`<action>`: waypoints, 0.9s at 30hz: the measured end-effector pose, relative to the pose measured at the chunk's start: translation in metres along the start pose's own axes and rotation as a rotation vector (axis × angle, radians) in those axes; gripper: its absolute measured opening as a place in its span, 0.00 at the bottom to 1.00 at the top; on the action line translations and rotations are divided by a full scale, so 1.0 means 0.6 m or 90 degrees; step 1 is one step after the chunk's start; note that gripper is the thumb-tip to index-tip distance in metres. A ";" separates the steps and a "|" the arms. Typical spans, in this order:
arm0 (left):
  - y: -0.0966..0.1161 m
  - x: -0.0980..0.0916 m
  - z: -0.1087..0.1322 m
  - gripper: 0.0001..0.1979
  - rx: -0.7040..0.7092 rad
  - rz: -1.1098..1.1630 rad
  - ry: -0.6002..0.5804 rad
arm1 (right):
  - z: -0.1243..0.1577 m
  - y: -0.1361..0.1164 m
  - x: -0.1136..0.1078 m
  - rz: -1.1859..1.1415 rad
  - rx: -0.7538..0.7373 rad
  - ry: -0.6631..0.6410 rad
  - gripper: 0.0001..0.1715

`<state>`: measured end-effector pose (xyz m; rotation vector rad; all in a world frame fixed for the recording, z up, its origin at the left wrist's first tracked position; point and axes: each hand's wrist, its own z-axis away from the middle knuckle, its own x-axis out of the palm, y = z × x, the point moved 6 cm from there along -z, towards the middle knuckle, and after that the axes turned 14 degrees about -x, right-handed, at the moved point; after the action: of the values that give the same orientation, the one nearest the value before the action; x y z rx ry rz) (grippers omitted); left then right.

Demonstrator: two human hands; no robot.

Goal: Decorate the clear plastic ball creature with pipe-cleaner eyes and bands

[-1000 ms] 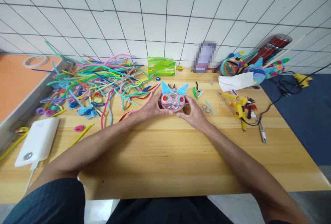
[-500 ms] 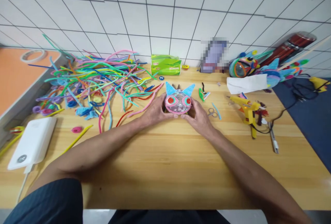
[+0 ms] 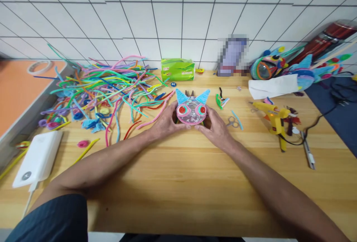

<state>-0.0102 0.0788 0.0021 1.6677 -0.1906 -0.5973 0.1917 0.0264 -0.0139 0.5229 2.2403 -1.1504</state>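
Observation:
Between my two hands is a clear round craft figure [image 3: 191,114] with red-centred eyes ringed in pink and pale green, and two blue pointed ears. My left hand [image 3: 167,121] grips its left side, the thumb along the bottom edge. On the opposite side my right hand [image 3: 214,123] grips it in the same way. The figure faces me at the middle of the wooden table [image 3: 178,182]. Fingers behind it are partly hidden. Small scissors [image 3: 232,122] and a short blue pipe cleaner [image 3: 237,120] lie to the right of my right hand.
A heap of coloured pipe cleaners [image 3: 111,82] spreads at the left, behind a white power bank [image 3: 39,158]. A green packet [image 3: 177,69] stands by the tiled wall. At the right are a yellow glue gun [image 3: 275,119] with its cord, a cutter knife [image 3: 309,152] and a red flask [image 3: 329,39].
The camera view has shifted slightly. Both hands keep their hold on the craft figure, which stays in nearly the same place.

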 end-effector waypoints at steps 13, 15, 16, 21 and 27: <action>0.005 0.002 0.000 0.42 0.005 -0.015 0.011 | 0.002 -0.001 0.003 0.015 -0.024 -0.004 0.45; 0.006 0.002 0.000 0.42 0.007 -0.014 0.012 | 0.004 0.000 0.004 0.020 -0.020 0.000 0.46; 0.007 0.002 0.000 0.42 0.010 -0.020 0.014 | 0.005 0.001 0.004 0.023 -0.018 0.004 0.48; 0.002 0.001 0.003 0.42 0.020 -0.027 0.028 | 0.008 0.003 0.001 0.038 -0.029 0.031 0.52; -0.006 0.005 0.001 0.44 0.000 0.024 0.002 | 0.008 0.002 -0.002 0.041 -0.027 0.024 0.45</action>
<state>-0.0086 0.0776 -0.0024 1.6612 -0.2195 -0.5672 0.1950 0.0231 -0.0162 0.5999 2.2574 -1.0675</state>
